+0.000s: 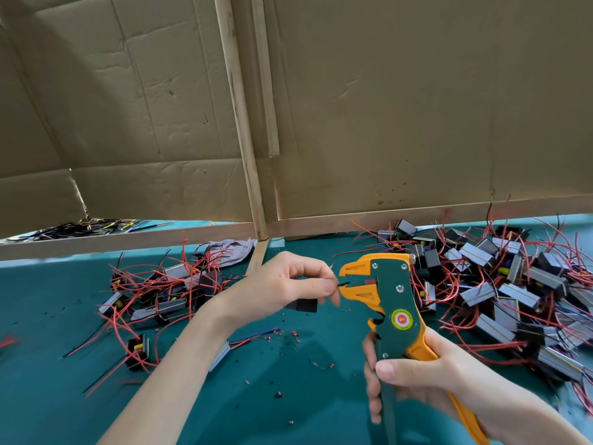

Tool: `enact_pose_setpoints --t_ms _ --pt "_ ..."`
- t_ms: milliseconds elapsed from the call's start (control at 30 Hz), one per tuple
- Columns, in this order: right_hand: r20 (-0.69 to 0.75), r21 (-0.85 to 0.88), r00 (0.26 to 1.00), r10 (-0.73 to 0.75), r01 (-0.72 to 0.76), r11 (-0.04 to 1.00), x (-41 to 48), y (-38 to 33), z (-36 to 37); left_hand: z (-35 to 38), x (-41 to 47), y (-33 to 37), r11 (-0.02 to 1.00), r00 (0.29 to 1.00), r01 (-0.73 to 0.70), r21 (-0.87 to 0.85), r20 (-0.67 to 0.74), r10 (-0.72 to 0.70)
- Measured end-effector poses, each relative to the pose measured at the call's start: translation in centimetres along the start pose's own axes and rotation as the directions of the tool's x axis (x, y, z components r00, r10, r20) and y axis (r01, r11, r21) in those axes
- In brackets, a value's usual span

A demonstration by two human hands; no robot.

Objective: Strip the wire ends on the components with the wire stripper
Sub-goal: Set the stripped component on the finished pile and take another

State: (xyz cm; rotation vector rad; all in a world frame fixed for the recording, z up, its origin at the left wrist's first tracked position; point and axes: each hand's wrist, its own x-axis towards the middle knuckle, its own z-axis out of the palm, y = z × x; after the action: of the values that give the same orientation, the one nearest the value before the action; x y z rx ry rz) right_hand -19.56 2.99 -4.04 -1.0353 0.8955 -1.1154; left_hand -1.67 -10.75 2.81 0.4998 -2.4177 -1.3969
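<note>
Near edge: open lane on the bare surface (288, 419) between the forearms, only insulation scraps (288, 335) dotted about.
Left: component pile (160, 293) blocks the way, red wires tangled; loose component (138, 350) just in front.
Right: bigger component heap (513, 290), wires poking up.
Centre: left hand (282, 287) pinching a black wire (343, 284) and right hand (426, 380) gripping the wire stripper (394, 303) fill the gap between the piles.
Back: wooden rail (128, 240) and cardboard wall (385, 123) close it off.
</note>
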Motion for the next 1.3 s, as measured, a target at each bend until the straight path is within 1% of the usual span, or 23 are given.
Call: enact_pose_setpoints --t_ms 133,267,333,467,500,533,633,733,867,1000,1067,1133,1167,1233,1300 --pt "-0.016 -0.030 1.000 0.008 -0.008 1.000 0.0 0.0 0.5 -0.2 0.0 0.1 1.000 1.000 0.012 -0.019 0.028 -0.012" --pt "-0.072 -0.065 0.997 0.022 -0.027 0.997 0.1 0.3 0.9 -0.4 -0.1 0.1 1.000 0.999 0.014 -0.014 0.040 -0.014" --pt "-0.101 -0.069 0.995 0.015 -0.022 0.997 0.3 0.5 1.3 -0.5 -0.2 0.0 1.000 1.000 0.014 -0.016 0.025 -0.014" --pt "-0.268 -0.138 0.963 -0.023 -0.015 0.990 0.7 1.3 1.5 -0.4 0.2 -0.7 0.998 0.998 0.063 -0.026 0.002 -0.063" --pt "-0.286 -0.137 0.958 -0.026 -0.014 0.991 0.8 1.4 1.4 -0.3 0.3 -1.0 0.997 0.997 0.076 -0.014 -0.003 -0.077" --pt "-0.281 -0.096 0.960 -0.014 -0.013 0.995 0.8 1.5 1.3 -0.2 0.4 -1.2 0.996 0.996 0.085 0.019 -0.010 -0.085" --pt "-0.165 0.092 0.986 -0.033 0.049 0.995 0.9 1.1 0.9 0.0 0.8 -1.8 0.991 0.993 0.092 0.100 -0.089 -0.083" --pt "-0.155 0.167 0.985 -0.079 0.105 0.980 1.1 0.6 0.4 -0.2 1.0 -2.3 0.996 0.976 0.070 0.053 -0.209 -0.057" --pt "-0.269 0.202 0.959 -0.093 0.151 0.968 1.3 0.4 -0.5 0.1 1.3 -2.4 0.999 0.965 -0.012 0.042 -0.260 0.022" --pt "-0.315 0.208 0.946 -0.077 0.148 0.967 1.4 0.2 -0.9 0.7 1.3 -2.3 0.994 0.956 -0.109 -0.004 -0.274 0.104" --pt "-0.312 0.211 0.948 -0.065 0.136 0.968 1.4 0.3 -1.0 1.0 1.2 -2.3 0.987 0.951 -0.129 -0.092 -0.292 0.097" --pt "-0.292 0.210 0.955 -0.048 0.113 0.971 1.4 0.3 -1.0 1.0 1.3 -2.3 0.985 0.952 -0.108 -0.135 -0.300 0.063" --pt "-0.274 0.206 0.961 -0.040 0.100 0.974 1.3 0.3 -0.9 1.1 1.3 -2.3 0.989 0.954 -0.090 -0.118 -0.295 0.051" --pt "-0.231 0.190 0.973 -0.026 0.071 0.979 1.3 0.2 -0.9 1.0 1.4 -2.3 0.997 0.958 -0.067 -0.025 -0.281 0.058" --pt "-0.192 0.174 0.981 -0.017 0.051 0.983 1.1 0.3 -0.8 1.0 1.4 -2.2 0.996 0.957 -0.079 0.038 -0.276 0.086"
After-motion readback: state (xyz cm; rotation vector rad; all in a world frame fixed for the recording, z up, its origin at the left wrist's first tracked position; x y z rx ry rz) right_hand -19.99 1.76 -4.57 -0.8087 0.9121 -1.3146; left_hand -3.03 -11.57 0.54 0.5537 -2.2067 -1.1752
